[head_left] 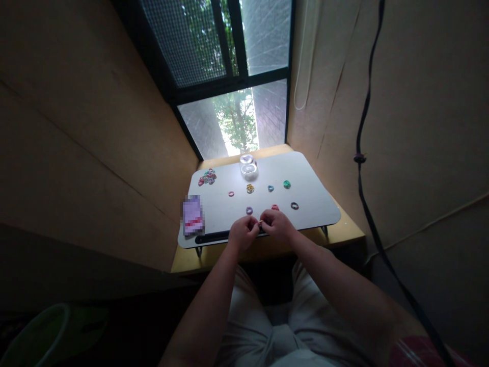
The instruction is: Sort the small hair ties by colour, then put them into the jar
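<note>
My left hand (pixel 245 232) and my right hand (pixel 276 224) meet at the front edge of a white lap table (pixel 217 214). Pinched between their fingertips is a small yellow-orange hair tie (pixel 261 222), mostly covered by the fingers. Just beyond my hands lie purple hair ties (pixel 249 210) and red hair ties (pixel 275 207), with dark hair ties (pixel 294 206) to the right. Farther back sit a pink hair tie (pixel 231 193), yellow hair ties (pixel 250 188), blue hair ties (pixel 271 188) and green hair ties (pixel 287 184).
A mixed pile of hair ties (pixel 207 177) rests at the back left. Near the window stands a clear plastic jar (pixel 249 171). A purple-screened phone-like object (pixel 193 215), blurred, lies at left. A black strip (pixel 212 237) runs along the table's front. One dark cord (pixel 362 199) hangs at right.
</note>
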Tool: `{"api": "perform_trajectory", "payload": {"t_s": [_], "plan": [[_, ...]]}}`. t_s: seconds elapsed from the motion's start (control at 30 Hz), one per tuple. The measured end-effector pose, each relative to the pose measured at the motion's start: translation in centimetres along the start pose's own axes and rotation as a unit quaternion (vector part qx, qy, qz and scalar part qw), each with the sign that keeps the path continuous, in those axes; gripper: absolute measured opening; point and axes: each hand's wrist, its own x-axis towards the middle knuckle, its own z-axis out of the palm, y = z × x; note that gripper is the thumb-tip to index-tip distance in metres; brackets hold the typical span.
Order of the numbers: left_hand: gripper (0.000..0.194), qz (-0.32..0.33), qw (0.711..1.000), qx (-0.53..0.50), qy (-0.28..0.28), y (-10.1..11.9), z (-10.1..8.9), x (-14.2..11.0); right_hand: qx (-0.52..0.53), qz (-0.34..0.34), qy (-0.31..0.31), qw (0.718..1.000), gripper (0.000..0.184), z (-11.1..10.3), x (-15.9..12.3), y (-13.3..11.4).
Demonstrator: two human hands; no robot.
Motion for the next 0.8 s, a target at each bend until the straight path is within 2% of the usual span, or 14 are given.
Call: {"api": "perform_trajectory", "payload": {"t_s": [0.47,0.8], "plan": [[0.013,-0.018,0.999,-0.021,0.042,0.01,0.01,0.03,0.033,0.004,-0.005,0.999,0.005,-0.25,-0.13,-0.44],[0.017,0.009,0.997,-0.064,0.029,-0.36,0.10,-0.08,0.024,0.003,-0.004,1.000,0.009,-0.20,-0.06,-0.22]]}}
